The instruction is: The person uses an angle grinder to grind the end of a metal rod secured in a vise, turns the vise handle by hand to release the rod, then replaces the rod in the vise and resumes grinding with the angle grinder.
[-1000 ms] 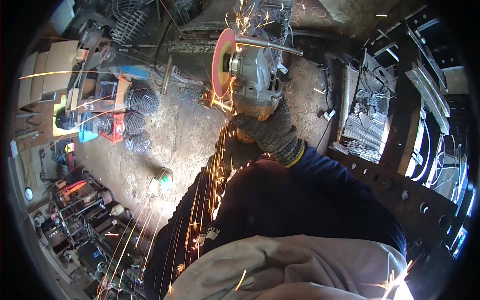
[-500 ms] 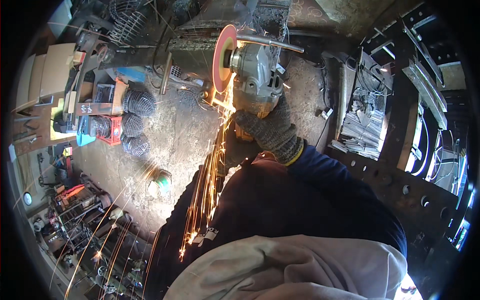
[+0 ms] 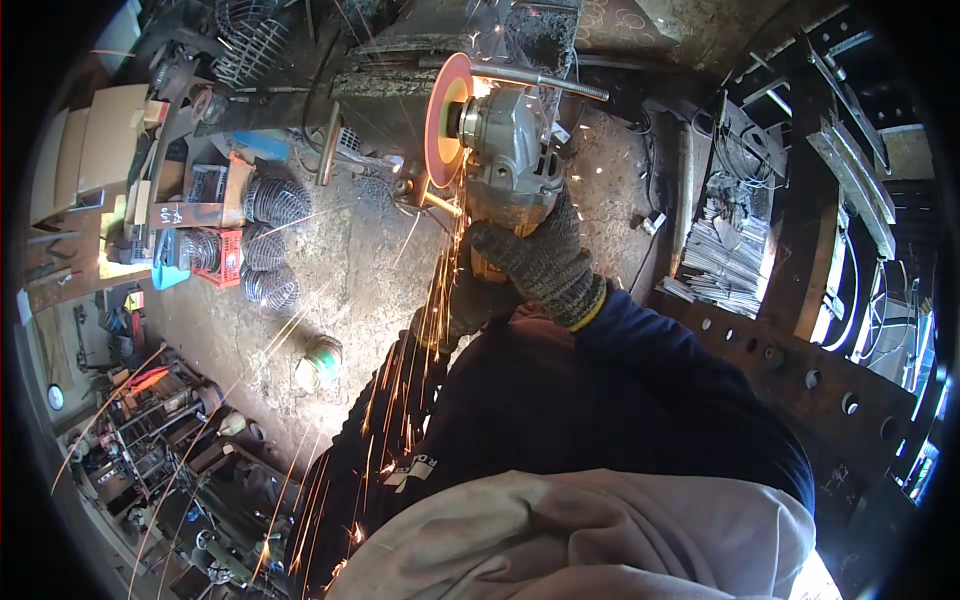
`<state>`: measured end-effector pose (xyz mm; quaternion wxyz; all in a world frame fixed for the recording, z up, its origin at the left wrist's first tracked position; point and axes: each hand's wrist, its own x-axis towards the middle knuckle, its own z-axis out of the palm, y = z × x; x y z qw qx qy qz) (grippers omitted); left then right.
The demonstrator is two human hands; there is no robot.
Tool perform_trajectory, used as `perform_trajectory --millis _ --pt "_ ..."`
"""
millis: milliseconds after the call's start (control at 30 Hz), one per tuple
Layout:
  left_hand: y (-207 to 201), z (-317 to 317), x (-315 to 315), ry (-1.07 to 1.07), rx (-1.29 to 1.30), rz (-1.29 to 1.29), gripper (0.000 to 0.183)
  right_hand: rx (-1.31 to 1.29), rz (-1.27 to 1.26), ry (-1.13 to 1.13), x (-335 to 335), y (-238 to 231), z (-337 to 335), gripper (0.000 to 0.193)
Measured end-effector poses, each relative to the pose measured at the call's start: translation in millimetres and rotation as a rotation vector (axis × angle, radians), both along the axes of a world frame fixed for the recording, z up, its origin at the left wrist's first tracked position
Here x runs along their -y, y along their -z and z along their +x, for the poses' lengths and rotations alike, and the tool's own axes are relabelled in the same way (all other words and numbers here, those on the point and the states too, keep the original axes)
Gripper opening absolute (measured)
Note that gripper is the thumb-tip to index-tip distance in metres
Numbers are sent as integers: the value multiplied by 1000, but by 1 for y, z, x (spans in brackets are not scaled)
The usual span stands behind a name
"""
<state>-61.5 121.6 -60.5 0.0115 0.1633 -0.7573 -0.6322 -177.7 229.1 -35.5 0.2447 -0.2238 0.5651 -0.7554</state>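
An angle grinder with a red and yellow disc is in my hands at the upper middle. My right hand, in a grey knit glove with a yellow cuff, is closed around its body. Dark and partly behind sparks, my gloved left hand is closed at the grinder's rear end; its fingers are hardly visible. Beside the upper part of the disc lies a metal rod, with a bright glow where the two meet. Orange sparks stream down past my left arm.
Wire coils and a red crate stand on the floor to the left. A round tin-like spool sits nearer. Thin metal strips are stacked at right, beside a steel beam with holes. Cluttered machinery fills the lower left.
The disc has shifted slightly downward and right against the rod. The spark stream is thinner and more scattered, leaving my left glove easier to see. Both hands keep their hold.
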Motion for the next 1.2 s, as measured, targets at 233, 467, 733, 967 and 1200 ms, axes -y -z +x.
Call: perform_trajectory --millis 233,467,733,967,1200 --pt "7 -6 -1 -32 -27 8 87 -53 -35 42 1 0 -3 80" --pt "11 5 7 -17 -192 -373 78 -62 -33 39 5 -6 1 78" --pt "14 1 8 50 127 -111 68 -57 67 50 3 -2 -3 82" --pt "23 8 13 184 186 -202 58 -31 27 43 5 -7 4 78" --pt "-1 3 7 38 24 -99 60 28 -71 76 8 -11 2 83"
